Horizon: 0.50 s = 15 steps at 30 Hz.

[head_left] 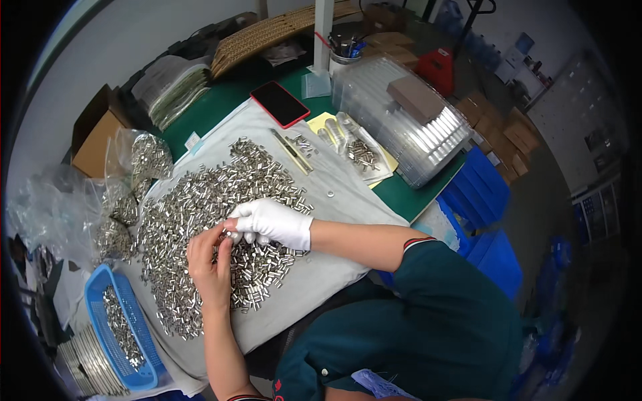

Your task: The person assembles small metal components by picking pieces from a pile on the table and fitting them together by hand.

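Note:
A wide heap of small shiny metal cylinders point(194, 200) is spread over a pale grey cloth point(348, 234). Above the middle of the heap my two hands meet at the fingertips. My bare left hand point(210, 264) is closed, its thumb and fingers pinching what looks like a small metal cylinder point(229, 234). My right hand point(275, 224) wears a white glove that leaves the thumb tip bare. Its fingers are curled in against the left fingertips; what they hold, if anything, is hidden.
A blue basket point(144, 374) with more cylinders stands at the near left, beside plastic bags point(150, 157) of metal pieces. Beyond the heap lie a red-edged phone point(279, 105), a cutter knife point(291, 152) and a clear plastic case point(374, 87). Blue bins point(478, 190) stand at the right.

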Each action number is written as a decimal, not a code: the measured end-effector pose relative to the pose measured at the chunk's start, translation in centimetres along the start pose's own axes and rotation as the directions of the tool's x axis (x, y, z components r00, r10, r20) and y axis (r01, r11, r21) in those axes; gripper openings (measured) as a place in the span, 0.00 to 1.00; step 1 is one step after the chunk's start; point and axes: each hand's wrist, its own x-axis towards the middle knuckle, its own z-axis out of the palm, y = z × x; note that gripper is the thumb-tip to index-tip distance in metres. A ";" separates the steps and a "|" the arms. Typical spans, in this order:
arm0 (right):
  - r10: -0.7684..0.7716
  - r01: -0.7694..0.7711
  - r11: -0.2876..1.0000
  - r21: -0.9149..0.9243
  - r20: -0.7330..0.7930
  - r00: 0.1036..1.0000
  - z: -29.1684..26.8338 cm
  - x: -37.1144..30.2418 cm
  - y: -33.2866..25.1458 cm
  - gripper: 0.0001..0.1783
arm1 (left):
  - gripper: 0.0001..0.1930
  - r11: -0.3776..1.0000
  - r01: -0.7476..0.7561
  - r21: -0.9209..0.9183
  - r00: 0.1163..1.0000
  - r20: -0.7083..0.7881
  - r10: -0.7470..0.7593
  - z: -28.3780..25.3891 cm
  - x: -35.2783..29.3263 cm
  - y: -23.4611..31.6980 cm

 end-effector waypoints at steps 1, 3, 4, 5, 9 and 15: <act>-0.015 0.015 1.000 -0.023 -0.002 1.000 0.0 0.0 0.0 0.12 | 0.11 1.000 0.016 -0.009 1.000 0.010 -0.016 0.0 -0.1 -0.1; -0.044 0.044 0.997 -0.066 -0.002 0.999 0.0 0.1 0.1 0.13 | 0.10 0.993 0.075 -0.087 0.997 0.002 -0.075 0.2 -0.3 -0.3; -0.034 0.034 0.994 -0.099 -0.004 0.999 0.1 0.2 0.0 0.13 | 0.08 0.985 0.114 -0.132 0.993 0.000 -0.115 0.1 -0.4 -0.2; -0.089 0.088 0.985 -0.150 0.004 0.996 0.2 0.3 0.0 0.13 | 0.07 0.972 0.163 -0.169 0.986 0.003 -0.165 0.1 -0.5 -0.4; -0.171 0.164 0.957 -0.241 -0.006 0.985 -0.2 0.3 0.0 0.13 | 0.06 0.925 0.236 -0.299 0.970 0.011 -0.244 0.5 -0.7 -0.6; -0.203 0.199 0.927 -0.317 0.021 0.979 -0.2 0.4 0.1 0.13 | 0.07 0.956 0.199 -0.214 0.980 0.047 -0.194 0.1 -0.4 -0.2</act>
